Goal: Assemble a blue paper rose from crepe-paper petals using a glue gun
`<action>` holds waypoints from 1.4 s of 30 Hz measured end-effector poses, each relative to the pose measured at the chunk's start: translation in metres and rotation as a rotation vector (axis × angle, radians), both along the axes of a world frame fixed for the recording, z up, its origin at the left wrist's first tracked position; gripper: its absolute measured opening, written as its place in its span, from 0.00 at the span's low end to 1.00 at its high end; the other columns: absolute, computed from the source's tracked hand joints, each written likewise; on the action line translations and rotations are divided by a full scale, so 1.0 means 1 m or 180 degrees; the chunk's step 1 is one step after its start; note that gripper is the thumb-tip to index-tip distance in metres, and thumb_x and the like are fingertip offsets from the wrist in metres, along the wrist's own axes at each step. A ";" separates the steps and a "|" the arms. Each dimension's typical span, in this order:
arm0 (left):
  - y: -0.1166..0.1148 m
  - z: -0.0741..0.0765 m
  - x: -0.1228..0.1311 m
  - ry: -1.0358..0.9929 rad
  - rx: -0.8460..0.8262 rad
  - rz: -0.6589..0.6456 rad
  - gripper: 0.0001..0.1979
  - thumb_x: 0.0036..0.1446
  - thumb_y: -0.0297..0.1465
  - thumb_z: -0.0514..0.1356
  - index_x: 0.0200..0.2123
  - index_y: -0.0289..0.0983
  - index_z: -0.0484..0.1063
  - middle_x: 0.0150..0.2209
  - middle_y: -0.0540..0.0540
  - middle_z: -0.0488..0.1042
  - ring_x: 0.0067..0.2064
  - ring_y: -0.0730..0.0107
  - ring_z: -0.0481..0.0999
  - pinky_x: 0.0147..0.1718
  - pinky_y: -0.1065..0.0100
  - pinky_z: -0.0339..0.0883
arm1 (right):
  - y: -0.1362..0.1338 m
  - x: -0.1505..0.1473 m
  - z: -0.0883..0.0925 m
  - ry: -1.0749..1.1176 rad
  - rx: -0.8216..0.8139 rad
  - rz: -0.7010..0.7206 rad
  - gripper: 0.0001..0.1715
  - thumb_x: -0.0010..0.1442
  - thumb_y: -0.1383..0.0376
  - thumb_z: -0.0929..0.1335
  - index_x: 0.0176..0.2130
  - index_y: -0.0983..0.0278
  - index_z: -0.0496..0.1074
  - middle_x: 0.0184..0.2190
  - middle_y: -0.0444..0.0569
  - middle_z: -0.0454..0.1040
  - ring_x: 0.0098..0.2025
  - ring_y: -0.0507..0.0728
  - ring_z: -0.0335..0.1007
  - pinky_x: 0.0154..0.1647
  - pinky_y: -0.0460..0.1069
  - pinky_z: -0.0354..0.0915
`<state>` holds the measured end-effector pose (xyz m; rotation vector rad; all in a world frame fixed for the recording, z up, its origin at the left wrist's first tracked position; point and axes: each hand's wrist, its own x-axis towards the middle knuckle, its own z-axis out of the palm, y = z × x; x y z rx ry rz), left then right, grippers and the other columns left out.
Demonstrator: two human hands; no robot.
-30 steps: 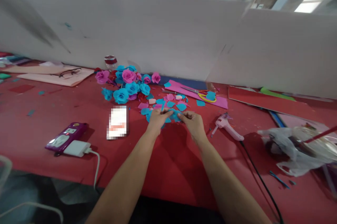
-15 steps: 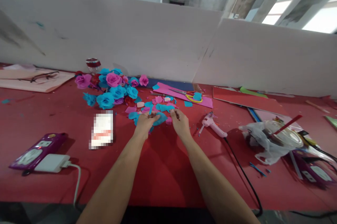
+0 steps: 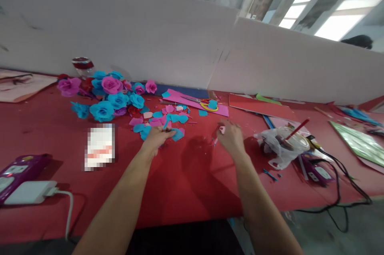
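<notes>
My left hand (image 3: 155,140) is closed in a pinch on a blue paper petal (image 3: 178,134), above the front of a pile of cut petals. A thin blue strip (image 3: 166,123) sticks up by its fingers; whether it is attached to the petal I cannot tell. To the right, my right hand (image 3: 233,139) is wrapped over a pink glue gun (image 3: 222,129), with most of the tool hidden beneath it. Loose blue and pink petals (image 3: 157,121) lie scattered just beyond my left hand.
Paper roses (image 3: 102,110) are bunched at the back left. Scissors (image 3: 209,107) rest on pink paper (image 3: 177,96). On the right stand a bagged cup (image 3: 277,147) and a power strip (image 3: 318,169); another power strip (image 3: 22,169) and a white charger (image 3: 31,192) lie left.
My right hand has left the petals, moved right and taken hold of the glue gun. My left hand still pinches the blue petal. The view has turned to the right.
</notes>
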<state>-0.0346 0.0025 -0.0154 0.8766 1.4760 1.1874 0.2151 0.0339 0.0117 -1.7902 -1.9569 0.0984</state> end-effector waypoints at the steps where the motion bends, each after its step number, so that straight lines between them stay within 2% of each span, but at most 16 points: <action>1: -0.001 0.000 0.002 0.0012 -0.0075 -0.0082 0.10 0.33 0.33 0.70 0.21 0.37 0.75 0.17 0.52 0.69 0.17 0.79 0.58 0.17 0.73 0.48 | 0.000 0.018 -0.001 -0.0456 -0.0028 -0.0364 0.20 0.51 0.67 0.66 0.45 0.67 0.73 0.43 0.61 0.75 0.47 0.66 0.69 0.48 0.58 0.61; 3: -0.002 0.000 0.006 0.0084 -0.0187 -0.0220 0.10 0.32 0.35 0.70 0.20 0.37 0.76 0.14 0.54 0.66 0.15 0.81 0.53 0.16 0.73 0.44 | 0.000 0.045 -0.008 -0.1064 -0.0375 -0.0723 0.20 0.52 0.67 0.65 0.46 0.69 0.72 0.45 0.66 0.72 0.48 0.70 0.68 0.46 0.61 0.61; 4: -0.003 -0.001 0.008 0.0124 -0.0217 -0.0269 0.10 0.31 0.34 0.70 0.19 0.38 0.76 0.13 0.54 0.64 0.15 0.80 0.53 0.16 0.72 0.43 | 0.000 0.053 -0.013 -0.1156 -0.0483 -0.0729 0.20 0.51 0.68 0.65 0.45 0.68 0.72 0.44 0.66 0.73 0.48 0.70 0.68 0.44 0.61 0.61; 9: -0.005 -0.008 0.014 0.0370 -0.0064 -0.0364 0.07 0.29 0.28 0.69 0.15 0.38 0.73 0.18 0.49 0.72 0.24 0.70 0.68 0.24 0.70 0.57 | 0.002 0.059 -0.027 -0.1228 -0.0700 -0.0508 0.25 0.50 0.68 0.66 0.49 0.66 0.69 0.43 0.62 0.73 0.44 0.66 0.71 0.43 0.58 0.63; 12: -0.003 -0.013 0.015 0.0676 -0.0033 -0.0279 0.06 0.31 0.26 0.68 0.15 0.38 0.72 0.20 0.48 0.73 0.27 0.68 0.70 0.28 0.68 0.60 | 0.004 0.057 -0.025 -0.0990 -0.0644 -0.0346 0.29 0.48 0.68 0.67 0.51 0.68 0.66 0.46 0.63 0.69 0.43 0.64 0.70 0.41 0.54 0.64; 15: -0.001 -0.017 0.014 0.0933 -0.0162 -0.0317 0.04 0.35 0.28 0.67 0.18 0.37 0.74 0.22 0.48 0.75 0.29 0.67 0.72 0.30 0.68 0.62 | -0.003 0.055 -0.021 -0.0479 -0.0367 -0.0290 0.27 0.46 0.66 0.67 0.48 0.67 0.68 0.46 0.61 0.69 0.44 0.63 0.70 0.41 0.53 0.64; 19: 0.001 -0.019 0.012 0.1202 -0.0302 -0.0494 0.03 0.37 0.27 0.65 0.21 0.36 0.74 0.25 0.47 0.76 0.31 0.68 0.74 0.30 0.70 0.63 | -0.028 0.046 -0.016 0.0767 -0.0372 0.0073 0.20 0.48 0.60 0.67 0.41 0.65 0.69 0.36 0.51 0.74 0.35 0.58 0.70 0.36 0.51 0.64; 22: 0.001 -0.020 0.012 0.1483 -0.0289 -0.0542 0.04 0.37 0.27 0.65 0.21 0.36 0.72 0.24 0.48 0.75 0.30 0.68 0.73 0.28 0.70 0.62 | -0.053 0.033 -0.011 0.1758 -0.0734 0.0477 0.16 0.52 0.60 0.63 0.39 0.65 0.69 0.28 0.46 0.73 0.26 0.53 0.66 0.28 0.47 0.62; 25: 0.002 -0.022 0.011 0.1673 -0.0277 -0.0577 0.05 0.38 0.28 0.65 0.21 0.36 0.72 0.24 0.48 0.75 0.29 0.69 0.73 0.28 0.70 0.61 | -0.073 0.017 -0.004 0.2332 -0.1501 0.0720 0.14 0.55 0.60 0.61 0.34 0.66 0.70 0.17 0.42 0.66 0.19 0.50 0.58 0.21 0.45 0.55; 27: 0.003 -0.024 0.011 0.1712 -0.0260 -0.0601 0.05 0.39 0.29 0.65 0.22 0.36 0.72 0.24 0.47 0.75 0.29 0.69 0.72 0.28 0.70 0.61 | -0.081 0.006 -0.001 0.2296 -0.1751 0.0907 0.14 0.56 0.57 0.63 0.33 0.66 0.70 0.16 0.41 0.62 0.18 0.50 0.55 0.19 0.45 0.53; 32: 0.003 -0.019 0.011 0.1831 -0.0299 -0.0694 0.05 0.40 0.30 0.66 0.22 0.36 0.72 0.25 0.47 0.76 0.29 0.68 0.73 0.28 0.70 0.61 | -0.085 -0.013 -0.002 0.1722 -0.1562 0.1547 0.17 0.60 0.53 0.63 0.38 0.63 0.71 0.21 0.43 0.66 0.21 0.50 0.59 0.21 0.45 0.57; 37: 0.002 -0.010 0.012 0.2062 -0.0369 -0.0816 0.04 0.41 0.30 0.66 0.22 0.37 0.74 0.26 0.47 0.77 0.31 0.67 0.75 0.28 0.70 0.60 | -0.080 -0.018 -0.007 0.1299 -0.1651 0.1709 0.21 0.63 0.52 0.60 0.42 0.64 0.72 0.17 0.42 0.63 0.21 0.51 0.61 0.22 0.45 0.58; 42: 0.001 -0.010 0.012 0.2058 -0.0344 -0.0811 0.04 0.41 0.30 0.66 0.22 0.36 0.74 0.26 0.46 0.77 0.31 0.66 0.75 0.29 0.69 0.61 | -0.076 -0.022 -0.007 0.1098 -0.1551 0.1754 0.22 0.64 0.54 0.60 0.49 0.63 0.70 0.20 0.44 0.67 0.25 0.54 0.66 0.26 0.46 0.61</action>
